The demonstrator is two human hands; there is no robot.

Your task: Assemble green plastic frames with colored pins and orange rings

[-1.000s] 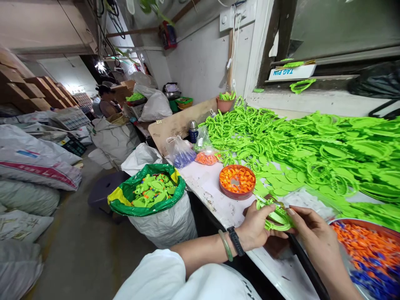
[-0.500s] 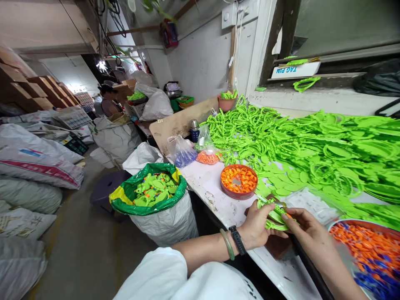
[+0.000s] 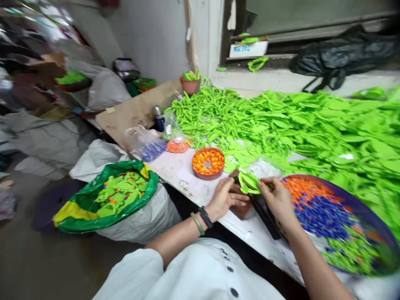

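At the left, a sack (image 3: 146, 225) of green pieces stands beyond the table's near edge. Next comes a bare white stretch of table (image 3: 175, 173), then a red dish (image 3: 208, 177) of orange rings, far of the hands. The left hand (image 3: 225, 196) is half curled over a brown block (image 3: 242, 211); whether its grip holds anything I cannot tell. Just right of its fingers is a green frame piece (image 3: 249, 183), its right end in the narrow pinch of the right hand (image 3: 276, 198). A black handle (image 3: 265, 216) slants between the hands. Close right, a round tray (image 3: 364, 208) leaves little room; a green heap (image 3: 281, 116) fills the far side.
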